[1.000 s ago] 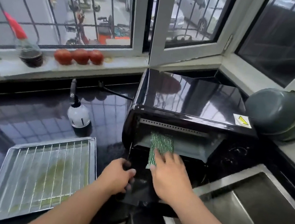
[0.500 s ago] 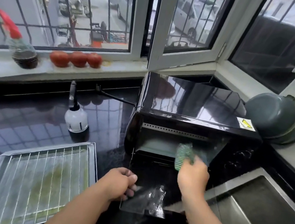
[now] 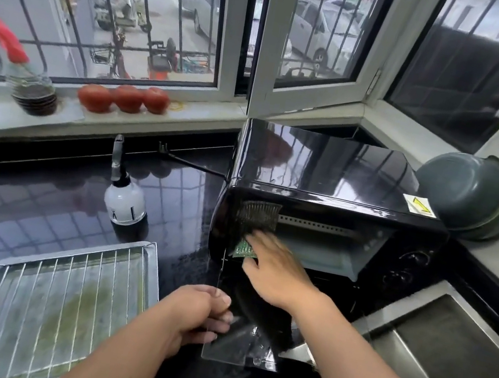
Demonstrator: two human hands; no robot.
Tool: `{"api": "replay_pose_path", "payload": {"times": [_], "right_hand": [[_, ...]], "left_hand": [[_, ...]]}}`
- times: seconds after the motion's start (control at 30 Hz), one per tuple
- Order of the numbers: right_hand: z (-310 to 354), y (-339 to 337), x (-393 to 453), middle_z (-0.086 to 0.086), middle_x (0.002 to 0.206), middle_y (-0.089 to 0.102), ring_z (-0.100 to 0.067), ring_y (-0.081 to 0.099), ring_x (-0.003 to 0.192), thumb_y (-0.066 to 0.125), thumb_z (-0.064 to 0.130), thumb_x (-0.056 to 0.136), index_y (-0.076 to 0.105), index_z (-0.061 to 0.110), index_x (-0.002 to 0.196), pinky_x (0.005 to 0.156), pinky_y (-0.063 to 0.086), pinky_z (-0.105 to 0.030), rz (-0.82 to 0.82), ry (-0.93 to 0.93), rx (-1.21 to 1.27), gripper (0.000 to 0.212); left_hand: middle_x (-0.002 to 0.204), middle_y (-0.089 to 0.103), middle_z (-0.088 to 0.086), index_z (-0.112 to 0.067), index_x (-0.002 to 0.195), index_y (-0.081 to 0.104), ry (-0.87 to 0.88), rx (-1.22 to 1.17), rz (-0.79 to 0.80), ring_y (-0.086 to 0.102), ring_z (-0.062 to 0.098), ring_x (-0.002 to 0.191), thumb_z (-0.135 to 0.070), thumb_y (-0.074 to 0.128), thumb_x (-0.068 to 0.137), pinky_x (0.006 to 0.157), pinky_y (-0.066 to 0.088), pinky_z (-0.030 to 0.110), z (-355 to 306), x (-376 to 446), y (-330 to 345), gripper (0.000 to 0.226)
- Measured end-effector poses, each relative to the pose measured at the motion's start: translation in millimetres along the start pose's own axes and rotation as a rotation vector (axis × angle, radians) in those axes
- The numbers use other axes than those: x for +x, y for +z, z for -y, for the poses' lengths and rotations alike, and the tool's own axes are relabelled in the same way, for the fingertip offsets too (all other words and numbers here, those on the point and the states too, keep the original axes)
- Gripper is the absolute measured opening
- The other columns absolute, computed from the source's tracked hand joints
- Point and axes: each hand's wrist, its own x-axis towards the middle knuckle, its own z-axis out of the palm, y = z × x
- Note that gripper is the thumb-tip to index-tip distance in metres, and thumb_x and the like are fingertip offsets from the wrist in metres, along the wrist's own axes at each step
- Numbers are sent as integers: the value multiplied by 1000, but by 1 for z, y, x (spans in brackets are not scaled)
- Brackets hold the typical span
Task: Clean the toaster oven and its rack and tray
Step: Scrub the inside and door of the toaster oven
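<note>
Toaster oven (image 3: 326, 182) interior wipe, left inner wall, door held down.

Green scouring cloth (image 3: 246, 248) sits against the oven's left inner wall just inside the opening, pressed there under my right hand (image 3: 276, 273); fingers (image 3: 262, 241) lie fairly straight, flat on the cloth, tips pointing into the cavity, not curled round it. My left hand (image 3: 199, 316) grips the left edge of the lowered glass door (image 3: 234, 342) in front of the oven, thumb on top, fingers wrapped under. To do this well, I'd say: keep flat pressure, short strokes along the wall, door steady so it won't spring. Rack (image 3: 62, 299) lies on the tray (image 3: 150, 251), left of the oven on the counter (image 3: 39, 201), greenish residue showing, likely not yet cleaned.
</note>
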Motion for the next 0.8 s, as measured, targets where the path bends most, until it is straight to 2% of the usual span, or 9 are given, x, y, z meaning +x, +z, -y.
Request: {"api": "replay_pose_path", "payload": {"times": [0.17, 0.27, 0.33, 0.4, 0.47, 0.53, 0.67, 0.73, 0.8], "right_hand": [[17, -7, 7, -3, 150, 39, -23, 32, 140, 29, 33, 102, 50, 18, 138, 115, 28, -35, 53, -20, -124, 44], [18, -6, 25, -11, 140, 48, -30, 42, 130, 29, 29, 103, 53, 11, 128, 108, 36, -39, 106, 61, -152, 39], [20, -6, 32, -13, 139, 51, -30, 44, 129, 29, 27, 104, 54, 8, 127, 107, 36, -39, 80, 96, -128, 39], [24, 3, 16, -10, 142, 48, -29, 40, 134, 30, 25, 102, 52, 10, 132, 112, 32, -40, 11, 42, -149, 40], [27, 15, -12, -5, 155, 38, -27, 28, 146, 31, 25, 101, 43, 12, 144, 120, 22, -40, -33, -42, -156, 46], [22, 17, -19, -1, 162, 27, -23, 18, 151, 31, 25, 102, 36, 14, 151, 123, 16, -39, -2, -34, -132, 50], [25, 1, 28, -12, 138, 54, -30, 45, 129, 33, 20, 101, 57, 7, 126, 106, 34, -37, 7, 110, -114, 37], [30, 2, 25, -14, 137, 53, -31, 45, 129, 33, 19, 99, 57, 5, 127, 107, 33, -37, -10, 87, -127, 39], [32, 13, -6, -11, 146, 47, -30, 37, 139, 24, 24, 96, 51, 6, 136, 115, 27, -38, -67, -12, -142, 52]], "left_hand": [[83, 75, 0, -22, 89, 64, -19, -5, -13, 69, 12, 73, -18, 58, 104, 61, 51, 23, -1, 0, 0, 17], [87, 77, -1, -22, 89, 65, -26, -25, -14, 71, 12, 77, -19, 60, 103, 60, 52, 22, -1, 0, -1, 16], [88, 77, -1, -23, 88, 65, -27, -36, -25, 70, 11, 78, -19, 60, 103, 59, 51, 21, -1, 1, 0, 16], [90, 77, -2, -23, 88, 65, -28, -43, -29, 70, 10, 77, -20, 60, 104, 60, 51, 21, -1, 1, 1, 16], [91, 76, -2, -23, 90, 66, -26, -42, -25, 71, 10, 76, -20, 59, 104, 61, 51, 22, -1, -1, 1, 16], [91, 76, -2, -23, 89, 65, -23, -50, -27, 71, 9, 73, -19, 59, 104, 62, 50, 21, -1, 0, 1, 17], [92, 76, -3, -23, 89, 65, -31, -58, -39, 70, 9, 75, -19, 57, 104, 62, 51, 21, -1, 0, 4, 18], [92, 77, -3, -23, 90, 66, -33, -64, -46, 70, 9, 76, -20, 57, 105, 63, 51, 22, -1, 1, 3, 18], [91, 77, -4, -23, 91, 67, -44, -60, -42, 71, 9, 76, -20, 57, 104, 63, 50, 23, -2, 1, 3, 17]]}}
